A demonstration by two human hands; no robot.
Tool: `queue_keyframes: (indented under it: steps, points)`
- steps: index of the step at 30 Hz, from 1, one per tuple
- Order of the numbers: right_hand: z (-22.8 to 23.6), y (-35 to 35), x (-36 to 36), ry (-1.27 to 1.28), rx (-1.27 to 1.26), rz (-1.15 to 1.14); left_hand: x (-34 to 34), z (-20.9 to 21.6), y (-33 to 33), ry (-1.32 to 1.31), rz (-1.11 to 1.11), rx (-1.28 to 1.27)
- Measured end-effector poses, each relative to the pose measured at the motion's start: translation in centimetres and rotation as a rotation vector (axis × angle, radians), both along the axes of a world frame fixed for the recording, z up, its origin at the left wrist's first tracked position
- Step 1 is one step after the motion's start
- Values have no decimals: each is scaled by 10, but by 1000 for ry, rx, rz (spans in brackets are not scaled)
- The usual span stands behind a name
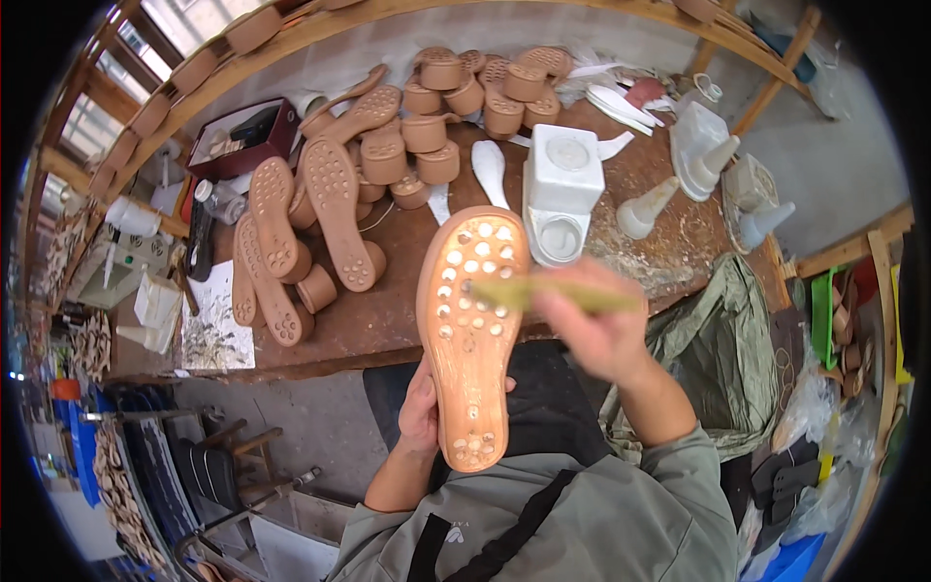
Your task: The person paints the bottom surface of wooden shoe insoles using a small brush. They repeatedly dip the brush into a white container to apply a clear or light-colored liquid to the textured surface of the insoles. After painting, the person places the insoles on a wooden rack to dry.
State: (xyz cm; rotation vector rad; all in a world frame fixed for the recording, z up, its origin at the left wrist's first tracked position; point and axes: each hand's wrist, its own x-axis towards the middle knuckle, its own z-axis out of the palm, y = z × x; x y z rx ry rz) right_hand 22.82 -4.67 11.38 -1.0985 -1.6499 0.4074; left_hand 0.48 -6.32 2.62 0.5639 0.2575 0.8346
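My left hand is wrapped round the heel part of a tan shoe sole, holding it upright in front of my body. Its upper side faces me and looks wet and glossy, with rows of round hollows, many of them whitish. In my right hand is a yellowish brush, smeared by motion, its tip over the forepart of the sole. Behind the sole stands a white plastic dispenser bottle with a round open cup at its front.
Tan heeled soles lie heaped on the brown worktable. White insoles lie at the back. Cone-nozzled bottles stand to the right, above a crumpled green sheet. A dark red box sits back left; a wooden rack curves behind.
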Motion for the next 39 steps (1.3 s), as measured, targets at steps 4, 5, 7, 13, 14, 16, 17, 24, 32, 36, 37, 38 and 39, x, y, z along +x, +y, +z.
queue_keyframes:
  steps: [4, 5, 7, 13, 14, 16, 17, 24, 32, 36, 37, 38, 39]
  points:
    - [-11, 14, 9, 701, -183, -64, 6, -8, 18, 81, 33, -109]
    - [-16, 14, 9, 752, -148, -70, 1, -25, 32, -72, -114, -106]
    - [-30, 13, 9, 757, -197, -62, 5, -28, 44, -34, -38, -178]
    - [-59, 2, 35, 810, -266, -187, -28, -40, 20, 80, 241, 151]
    - [-61, 2, 39, 818, -272, -203, -33, -44, 15, 248, 286, 260]
    - [-62, 8, 37, 833, -279, -223, -35, -36, 6, 604, 401, 226]
    - [-61, 10, 33, 841, -283, -229, -34, -37, 4, 672, 395, 246]
    - [-48, 60, 19, 794, -216, -189, -157, 96, 52, 585, 647, 526]
    - [78, 146, -37, 670, -176, -16, -261, 353, 182, 331, 1485, 948]
    - [148, 163, -58, 551, -176, 32, -301, 461, 281, 493, 1447, 856]
    - [159, 166, -60, 577, -170, 43, -311, 480, 308, 493, 1411, 869]
    - [196, 157, -86, 542, -270, -216, -322, 489, 333, 526, 1380, 875]
    - [192, 162, -77, 447, -114, -176, -327, 492, 360, 511, 1353, 875]
